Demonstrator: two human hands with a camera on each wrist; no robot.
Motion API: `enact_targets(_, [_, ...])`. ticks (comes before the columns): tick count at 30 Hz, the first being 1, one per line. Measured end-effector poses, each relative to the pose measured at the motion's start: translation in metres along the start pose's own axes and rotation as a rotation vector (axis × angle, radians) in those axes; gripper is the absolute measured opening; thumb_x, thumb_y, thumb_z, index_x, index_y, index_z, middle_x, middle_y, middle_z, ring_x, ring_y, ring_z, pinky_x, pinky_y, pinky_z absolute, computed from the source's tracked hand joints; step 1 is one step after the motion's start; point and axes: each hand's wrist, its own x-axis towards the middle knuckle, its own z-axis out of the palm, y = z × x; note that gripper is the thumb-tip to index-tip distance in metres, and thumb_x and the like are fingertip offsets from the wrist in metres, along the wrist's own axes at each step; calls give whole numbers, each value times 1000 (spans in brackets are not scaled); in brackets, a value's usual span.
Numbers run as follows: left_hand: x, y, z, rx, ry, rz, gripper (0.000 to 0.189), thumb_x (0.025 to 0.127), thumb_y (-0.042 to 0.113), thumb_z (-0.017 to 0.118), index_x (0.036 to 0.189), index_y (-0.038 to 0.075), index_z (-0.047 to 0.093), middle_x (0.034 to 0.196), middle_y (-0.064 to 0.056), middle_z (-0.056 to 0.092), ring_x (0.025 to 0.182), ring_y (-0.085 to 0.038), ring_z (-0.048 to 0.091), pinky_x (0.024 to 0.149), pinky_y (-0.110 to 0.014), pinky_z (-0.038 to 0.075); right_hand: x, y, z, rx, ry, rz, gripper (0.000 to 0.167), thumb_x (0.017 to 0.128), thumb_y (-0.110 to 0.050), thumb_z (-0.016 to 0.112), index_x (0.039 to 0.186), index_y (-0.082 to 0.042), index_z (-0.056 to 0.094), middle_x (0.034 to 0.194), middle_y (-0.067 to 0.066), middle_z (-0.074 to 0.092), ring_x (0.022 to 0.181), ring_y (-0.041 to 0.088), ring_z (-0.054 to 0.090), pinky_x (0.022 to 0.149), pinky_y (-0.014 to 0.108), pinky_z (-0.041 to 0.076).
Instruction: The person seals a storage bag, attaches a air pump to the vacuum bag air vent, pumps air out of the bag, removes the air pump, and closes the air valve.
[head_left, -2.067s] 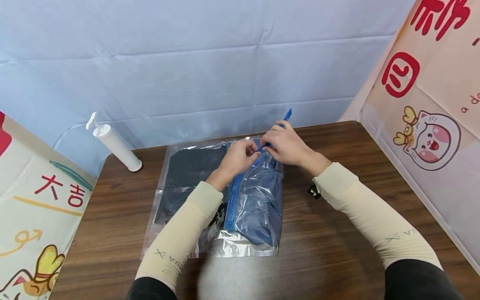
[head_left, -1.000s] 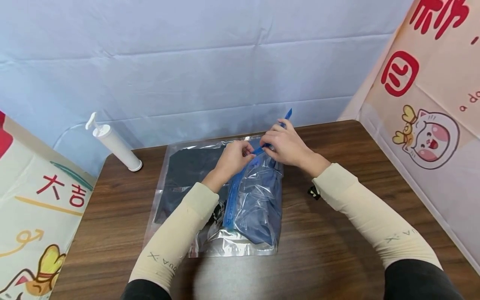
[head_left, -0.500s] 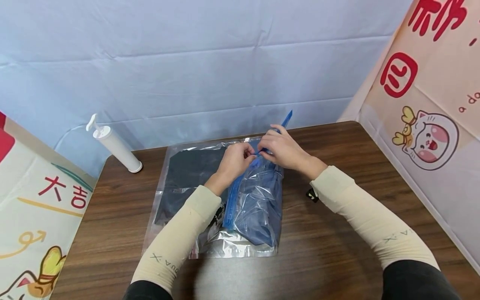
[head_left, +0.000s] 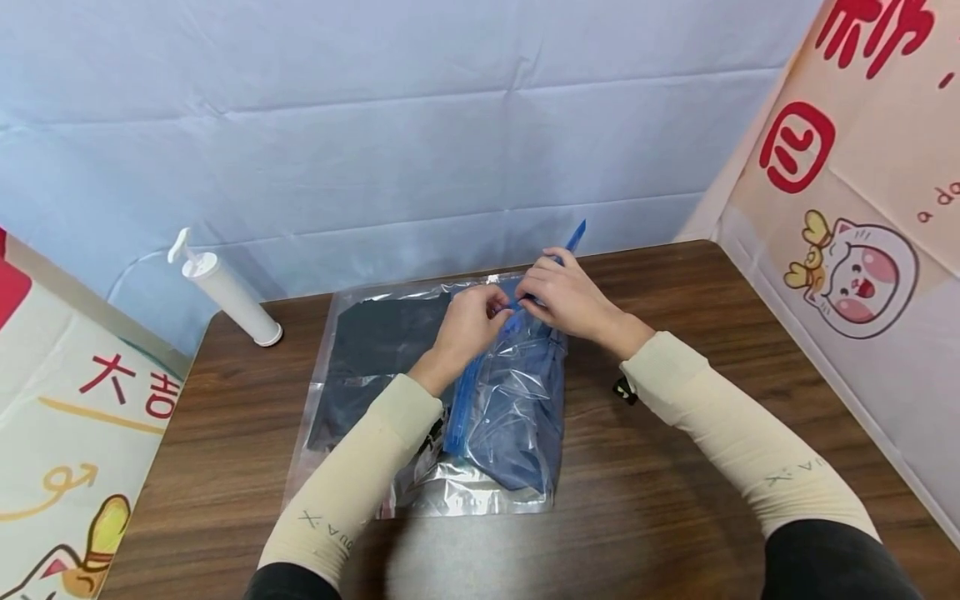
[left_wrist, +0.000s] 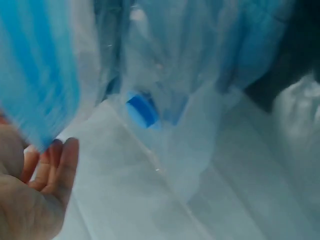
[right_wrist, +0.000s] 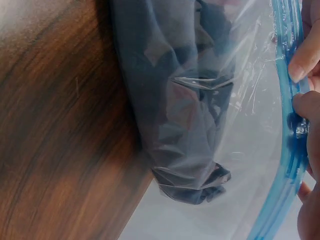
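Note:
A clear plastic storage bag (head_left: pixel 517 417) with folded blue and dark cloth inside lies on the table. Its blue zip strip (right_wrist: pixel 274 200) runs along the bag's mouth, and one end sticks up past the right hand. The left hand (head_left: pixel 468 321) pinches this strip between thumb and fingers near the far side of the bag. Close beside it, the right hand (head_left: pixel 570 296) grips the strip too, fingertips almost meeting the left ones. In the left wrist view a round blue valve cap (left_wrist: pixel 142 109) shows on the bag. Finer detail at the fingertips is hidden.
A white hand pump (head_left: pixel 234 300) stands tilted at the back left of the wooden table (head_left: pixel 675 467). Pale blue cloth (head_left: pixel 375 150) hangs behind, and printed sheets (head_left: pixel 855 208) flank both sides. A small black item (head_left: pixel 624 390) shows by the right cuff.
The right hand has slid slightly left and nearer along the zip strip, closing on the left hand. The left hand has shifted only a little. Bag and pump stay in place.

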Motion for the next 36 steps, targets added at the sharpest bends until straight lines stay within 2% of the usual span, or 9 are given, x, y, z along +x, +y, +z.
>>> enact_targets(4, [-2, 3, -11, -11, -48, -65, 10, 95, 15, 75, 99, 7, 72, 91, -5, 71, 80, -17, 67, 71, -31, 56, 2, 0, -1, -3, -5, 14, 3, 93, -13, 75, 95, -11, 76, 94, 4, 73, 99, 27, 62, 111, 59, 32])
enact_targets(7, [-3, 4, -13, -4, -64, -88, 8, 97, 14, 71, 98, 6, 71, 91, -7, 71, 77, -18, 67, 69, -32, 55, 3, 0, 0, 4, 3, 11, 3, 92, -13, 76, 95, -11, 75, 94, 4, 73, 98, 27, 62, 111, 59, 32])
enact_targets(14, [-1, 3, -3, 156, -119, -102, 12, 104, 13, 60, 108, 3, 65, 102, -10, 69, 92, -24, 68, 80, -36, 56, 5, -3, 5, 15, 4, 13, 3, 92, -11, 75, 95, -9, 76, 94, 5, 73, 98, 28, 62, 112, 59, 31])
enact_targets(19, [-2, 3, -2, 159, -102, -78, 10, 104, 13, 61, 105, 4, 64, 99, -10, 68, 88, -23, 67, 79, -36, 55, 6, 2, -1, 24, -67, 18, 8, 94, -15, 75, 100, -9, 76, 98, 5, 74, 101, 29, 62, 111, 58, 33])
enact_targets(25, [1, 5, -11, 147, -194, -79, 9, 103, 13, 62, 104, 5, 62, 91, -8, 65, 77, -20, 62, 74, -35, 53, 7, 12, -19, 54, -147, 93, 16, 93, -19, 78, 102, -7, 75, 102, 7, 74, 106, 31, 62, 109, 56, 34])
enact_targets(27, [4, 7, -15, 156, -230, -88, 8, 102, 13, 62, 105, 5, 63, 89, -8, 65, 74, -21, 60, 72, -36, 51, 7, 13, -21, 52, -149, 100, 15, 93, -20, 77, 100, -7, 74, 101, 7, 73, 105, 31, 62, 108, 56, 35])
enact_targets(30, [11, 12, -18, 177, -260, -77, 12, 101, 16, 65, 109, 7, 64, 96, -6, 66, 79, -19, 61, 75, -36, 52, 7, 13, -19, 46, -138, 87, 13, 93, -19, 78, 97, -8, 74, 98, 6, 73, 102, 30, 62, 106, 56, 35])
enact_targets(33, [17, 17, -18, 163, -258, -53, 14, 101, 19, 67, 110, 9, 67, 100, -4, 67, 83, -17, 63, 77, -34, 53, 7, 12, -16, 33, -116, 77, 12, 91, -18, 79, 96, -8, 74, 96, 6, 73, 100, 30, 62, 105, 55, 36])
enact_targets(36, [21, 21, -16, 141, -250, -44, 11, 102, 19, 66, 105, 9, 69, 95, -4, 68, 77, -16, 63, 73, -32, 53, 7, 10, -14, 28, -111, 73, 12, 90, -17, 80, 95, -8, 74, 96, 6, 73, 100, 30, 62, 105, 55, 36])
